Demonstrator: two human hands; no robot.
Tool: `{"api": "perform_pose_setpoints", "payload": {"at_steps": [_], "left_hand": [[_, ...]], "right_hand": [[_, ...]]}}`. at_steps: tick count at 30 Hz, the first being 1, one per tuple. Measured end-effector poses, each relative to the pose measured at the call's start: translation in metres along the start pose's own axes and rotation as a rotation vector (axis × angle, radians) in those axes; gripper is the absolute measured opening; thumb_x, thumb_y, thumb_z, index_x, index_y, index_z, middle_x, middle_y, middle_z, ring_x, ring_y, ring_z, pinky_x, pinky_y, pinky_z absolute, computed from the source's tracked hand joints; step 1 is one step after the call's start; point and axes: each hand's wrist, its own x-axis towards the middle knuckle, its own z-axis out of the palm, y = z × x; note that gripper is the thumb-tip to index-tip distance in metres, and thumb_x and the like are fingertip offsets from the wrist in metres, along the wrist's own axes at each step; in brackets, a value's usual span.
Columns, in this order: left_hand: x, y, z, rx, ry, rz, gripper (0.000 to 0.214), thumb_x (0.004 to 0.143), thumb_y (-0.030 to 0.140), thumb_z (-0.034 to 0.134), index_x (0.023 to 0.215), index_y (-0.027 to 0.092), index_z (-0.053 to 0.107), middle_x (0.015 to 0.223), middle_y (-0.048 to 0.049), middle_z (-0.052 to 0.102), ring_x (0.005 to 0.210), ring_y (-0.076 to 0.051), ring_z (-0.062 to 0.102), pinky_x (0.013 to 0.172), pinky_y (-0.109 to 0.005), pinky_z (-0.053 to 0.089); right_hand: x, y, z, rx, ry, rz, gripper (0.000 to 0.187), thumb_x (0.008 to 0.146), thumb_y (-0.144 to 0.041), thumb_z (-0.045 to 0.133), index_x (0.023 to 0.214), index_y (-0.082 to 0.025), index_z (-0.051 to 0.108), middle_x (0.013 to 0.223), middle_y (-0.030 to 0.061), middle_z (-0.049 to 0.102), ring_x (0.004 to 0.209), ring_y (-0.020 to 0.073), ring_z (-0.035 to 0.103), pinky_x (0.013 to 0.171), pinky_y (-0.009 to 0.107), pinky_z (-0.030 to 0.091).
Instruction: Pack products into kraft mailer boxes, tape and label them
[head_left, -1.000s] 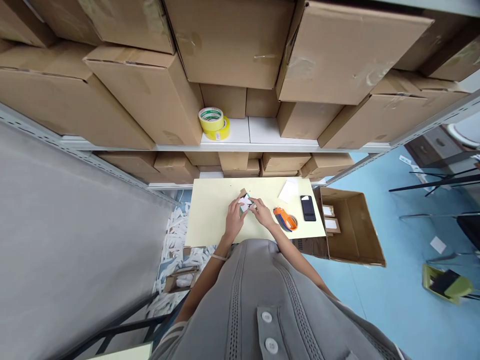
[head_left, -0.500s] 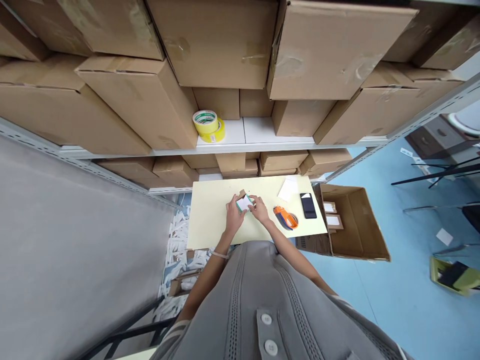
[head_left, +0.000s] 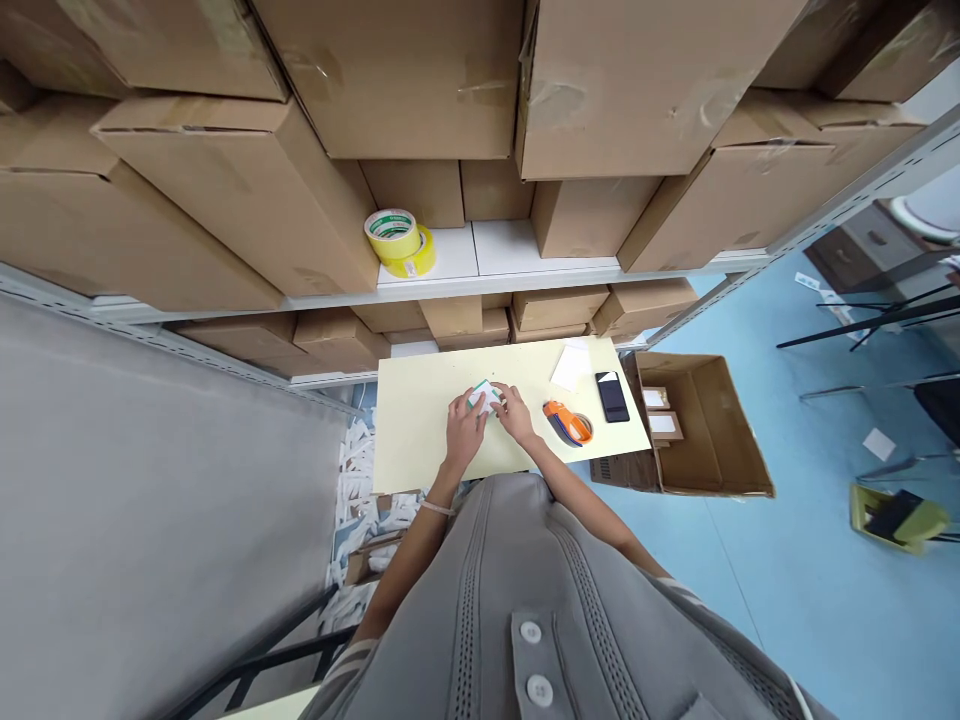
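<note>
Between my two hands is a small white box with green edges [head_left: 484, 395], just over the pale yellow tabletop [head_left: 420, 430]. My left hand [head_left: 466, 428] grips its left side and lower corner, fingers curled against it. On the right side, my right hand [head_left: 513, 411] has its fingers closed on the box's edge. The fingers cover part of the box, so its full shape is hidden. Right of my hands lies an orange tape dispenser [head_left: 568, 424] with a roll of tape. Farther right is a black phone [head_left: 612, 397], and some white paper [head_left: 571, 366] lies behind the dispenser.
Shelves of cardboard boxes [head_left: 427, 80] rise in front of the table. Two yellow tape rolls [head_left: 401, 243] sit on the shelf. At the table's right end stands an open carton [head_left: 705, 430] with small boxes inside. White scraps [head_left: 356, 500] lie on the floor at left.
The brown flap that stuck up at the small box's far side no longer shows. My fingers have moved further over the box's top. The whole view has shifted slightly.
</note>
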Motion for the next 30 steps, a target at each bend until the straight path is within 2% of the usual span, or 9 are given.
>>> {"api": "perform_pose_setpoints", "payload": {"at_steps": [5,13,15,18,21,23,26,30], "left_hand": [[0.0,-0.001,0.002,0.013,0.008,-0.001,0.039,0.094,0.036,0.049,0.129,0.026,0.063,0.142,-0.0106,0.05,0.129,-0.032,0.041,0.112,-0.053,0.036],[0.0,-0.005,0.005,0.001,-0.007,-0.002,0.04,0.094,0.034,0.05,0.133,0.025,0.059,0.142,-0.0127,0.048,0.133,-0.031,0.04,0.113,-0.053,0.035],[0.0,-0.01,0.011,-0.07,0.02,-0.069,0.048,0.092,0.034,0.054,0.139,0.024,0.052,0.141,-0.0135,0.046,0.135,-0.029,0.04,0.114,-0.051,0.036],[-0.002,-0.021,0.022,-0.244,0.099,-0.294,0.069,0.086,0.038,0.064,0.147,0.021,0.039,0.14,-0.0164,0.042,0.134,-0.029,0.045,0.108,-0.048,0.045],[-0.003,-0.027,0.03,-0.416,0.104,-0.507,0.074,0.081,0.042,0.07,0.144,0.018,0.041,0.139,-0.0197,0.045,0.124,-0.03,0.056,0.093,-0.043,0.056],[-0.002,-0.027,0.032,-0.487,0.074,-0.546,0.068,0.082,0.043,0.07,0.14,0.016,0.045,0.136,-0.0201,0.051,0.118,-0.03,0.061,0.088,-0.041,0.058],[0.0,-0.024,0.034,-0.54,0.064,-0.534,0.061,0.084,0.039,0.068,0.136,0.015,0.046,0.13,-0.019,0.059,0.111,-0.028,0.066,0.088,-0.041,0.059],[0.001,-0.024,0.039,-0.522,0.137,-0.545,0.06,0.082,0.038,0.071,0.131,0.014,0.046,0.132,-0.0215,0.056,0.111,-0.026,0.067,0.088,-0.04,0.059]], "right_hand": [[-0.004,-0.003,-0.002,-0.151,-0.023,-0.034,0.042,0.099,-0.028,0.045,0.14,-0.033,0.049,0.105,0.0037,0.051,0.077,0.0156,0.059,0.066,0.026,0.048],[-0.001,-0.002,-0.002,-0.115,-0.007,0.004,0.039,0.097,-0.028,0.048,0.136,-0.034,0.055,0.101,0.0024,0.052,0.076,0.0143,0.058,0.066,0.024,0.047],[0.0,-0.002,-0.002,-0.094,-0.001,0.023,0.037,0.097,-0.027,0.049,0.132,-0.033,0.058,0.1,0.0021,0.052,0.076,0.0141,0.059,0.067,0.025,0.047],[0.002,-0.003,-0.001,-0.038,0.014,0.041,0.034,0.096,-0.027,0.049,0.127,-0.031,0.062,0.101,0.0024,0.053,0.077,0.0142,0.06,0.068,0.025,0.048],[0.003,-0.004,0.001,0.014,0.044,0.032,0.033,0.095,-0.027,0.047,0.124,-0.029,0.063,0.107,0.0037,0.056,0.079,0.0148,0.06,0.071,0.026,0.049],[0.003,-0.005,0.001,0.035,0.061,0.01,0.034,0.094,-0.026,0.045,0.123,-0.028,0.062,0.111,0.0041,0.059,0.08,0.0155,0.06,0.075,0.028,0.05],[0.004,-0.006,0.001,0.049,0.062,-0.004,0.034,0.093,-0.026,0.044,0.123,-0.027,0.062,0.112,0.0025,0.065,0.077,0.0155,0.06,0.078,0.029,0.05],[0.001,-0.007,0.0,0.012,0.055,0.001,0.034,0.091,-0.026,0.046,0.121,-0.028,0.064,0.11,0.0012,0.069,0.073,0.0151,0.06,0.078,0.029,0.05]]}}
